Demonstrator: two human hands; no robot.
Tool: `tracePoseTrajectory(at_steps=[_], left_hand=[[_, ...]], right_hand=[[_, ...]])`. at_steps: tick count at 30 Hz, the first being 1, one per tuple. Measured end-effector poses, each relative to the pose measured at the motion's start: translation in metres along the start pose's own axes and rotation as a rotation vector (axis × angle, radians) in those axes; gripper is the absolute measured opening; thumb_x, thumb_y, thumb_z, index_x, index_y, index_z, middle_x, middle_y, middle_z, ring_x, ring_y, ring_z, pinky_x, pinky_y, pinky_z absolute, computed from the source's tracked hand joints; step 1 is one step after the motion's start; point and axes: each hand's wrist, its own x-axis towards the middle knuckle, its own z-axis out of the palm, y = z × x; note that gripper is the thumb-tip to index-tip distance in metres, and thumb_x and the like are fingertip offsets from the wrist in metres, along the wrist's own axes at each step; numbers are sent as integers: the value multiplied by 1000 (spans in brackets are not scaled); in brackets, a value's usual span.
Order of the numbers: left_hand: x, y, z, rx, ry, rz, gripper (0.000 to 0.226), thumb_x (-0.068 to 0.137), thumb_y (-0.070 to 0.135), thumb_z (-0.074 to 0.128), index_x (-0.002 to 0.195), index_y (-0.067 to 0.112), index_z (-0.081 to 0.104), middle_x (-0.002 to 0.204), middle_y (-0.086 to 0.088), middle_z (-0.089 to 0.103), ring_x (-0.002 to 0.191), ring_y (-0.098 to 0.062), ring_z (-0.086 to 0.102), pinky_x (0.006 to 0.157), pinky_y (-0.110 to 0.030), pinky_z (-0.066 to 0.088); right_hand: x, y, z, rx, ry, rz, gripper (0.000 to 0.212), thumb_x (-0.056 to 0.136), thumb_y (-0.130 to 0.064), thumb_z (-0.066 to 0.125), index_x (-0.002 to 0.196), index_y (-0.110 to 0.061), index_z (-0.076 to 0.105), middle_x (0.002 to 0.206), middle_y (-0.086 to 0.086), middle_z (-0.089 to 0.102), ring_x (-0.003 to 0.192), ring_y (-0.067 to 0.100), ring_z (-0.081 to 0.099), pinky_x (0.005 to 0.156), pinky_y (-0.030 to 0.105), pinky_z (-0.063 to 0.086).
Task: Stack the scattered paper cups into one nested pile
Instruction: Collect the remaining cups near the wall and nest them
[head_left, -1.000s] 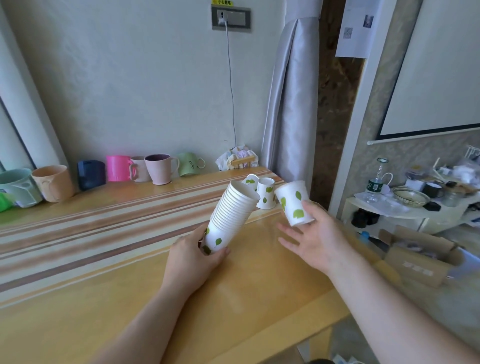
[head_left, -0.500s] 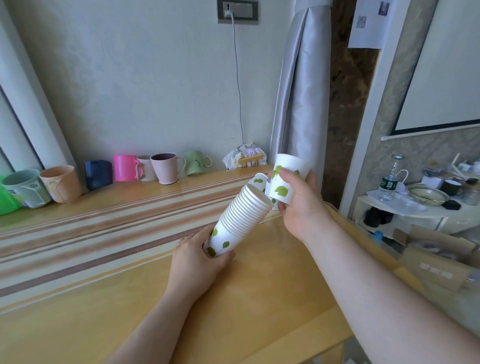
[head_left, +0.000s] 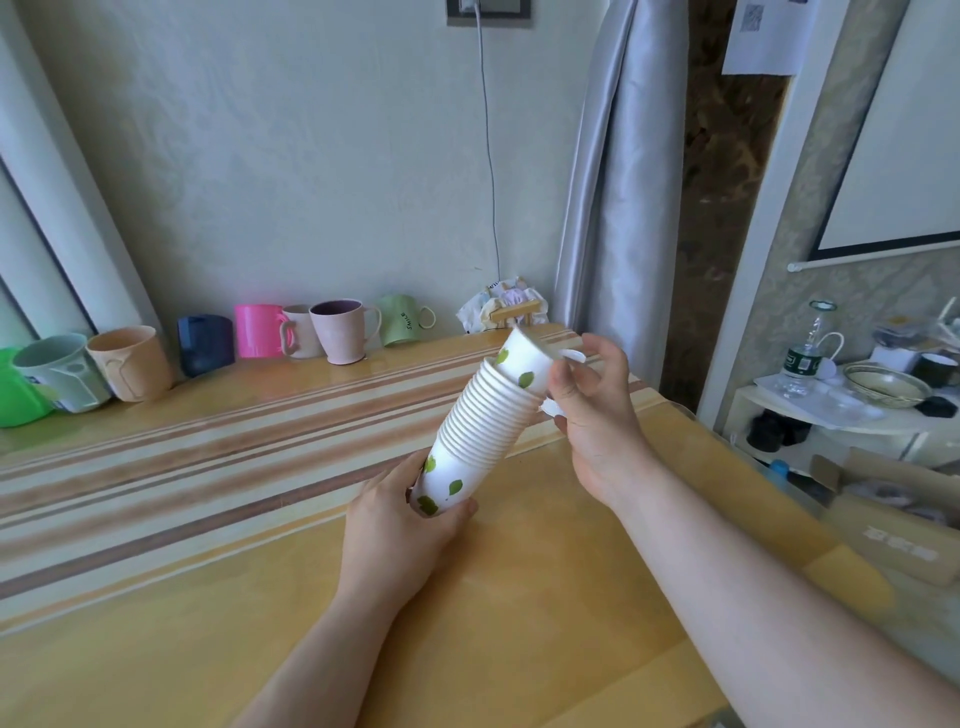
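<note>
top cup (head_left: 522, 364) now seated in stack (head_left: 480, 431) | right hand (head_left: 592, 410) gripping

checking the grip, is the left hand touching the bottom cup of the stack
Touching. The head view shows the left hand wrapped around the bottom cup of the tilted stack, with fingers and thumb pressed against its sides and no gap.

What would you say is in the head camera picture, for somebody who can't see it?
A person's left hand holds a tilted stack of white paper cups with green leaf prints by its base, while the right hand fits another cup into the top. They work over a striped wooden table, with colourful mugs lined up along the wall behind.
</note>
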Motion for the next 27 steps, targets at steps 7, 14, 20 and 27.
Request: tracePoseTrajectory(at_steps=[7, 14, 20, 27], left_hand=[[2, -2, 4, 3, 19, -54, 48, 77, 53, 87, 121, 43, 71, 92, 26, 69, 98, -12, 64, 78, -32, 50], [3, 1, 3, -27, 11, -65, 40, 76, 53, 89, 105, 61, 62, 89, 27, 71, 94, 0, 64, 74, -24, 49], [1, 8, 1, -17, 5, -72, 47, 76, 53, 89, 99, 71, 52, 92, 26, 73, 94, -2, 66, 79, -32, 56], [-1, 10, -1, -10, -5, -71, 47, 76, 51, 90, 105, 68, 56, 92, 25, 74, 94, 0, 66, 78, -31, 55]], right_hand=[[55, 25, -39, -477, 259, -38, 41, 98, -26, 67, 132, -46, 54, 141, 5, 58, 116, 18, 62, 90, 35, 53], [83, 68, -63, -941, 154, -93, 49, 88, -36, 80, 134, -33, 61, 143, 2, 47, 128, 25, 51, 105, 33, 42], [73, 47, -71, -881, 393, -380, 51, 85, -35, 77, 55, -6, 48, 69, 7, 64, 72, 26, 59, 71, 42, 54], [61, 35, -67, -995, 50, -104, 41, 88, -13, 59, 120, -37, 66, 121, -5, 50, 119, 24, 50, 92, 35, 42]])
